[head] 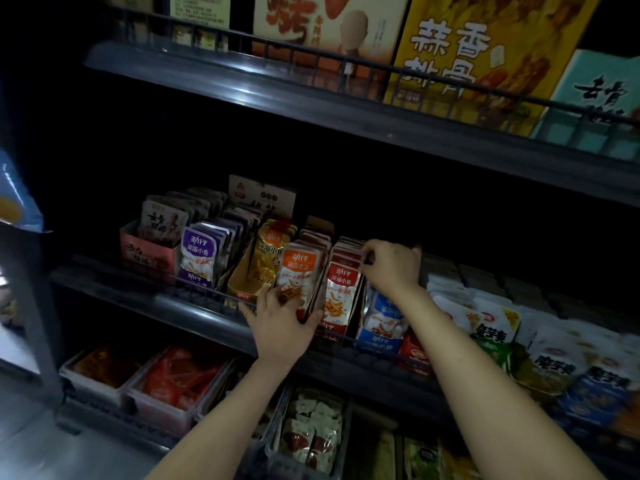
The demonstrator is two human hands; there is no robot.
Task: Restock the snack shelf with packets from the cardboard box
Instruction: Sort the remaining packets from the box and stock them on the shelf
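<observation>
On the middle shelf (138, 289), rows look nearly full. Our left hand (282, 322) grips the orange packets (299, 268); at two o'clock from it, our right hand (393, 266) pinches the red packets (341, 289). Only tidying seems left; cardboard box unseen.

Two hands are showing: left hand (280, 322), right hand (391, 266). Five fish-snack rows are standing along the middle shelf's (194, 303) front edge: purple row (199, 252), yellow row (268, 259), orange row (299, 271), red row (341, 289), blue row (381, 322). Three large cartons (485, 57) are lining the upper shelf (242, 84).
</observation>
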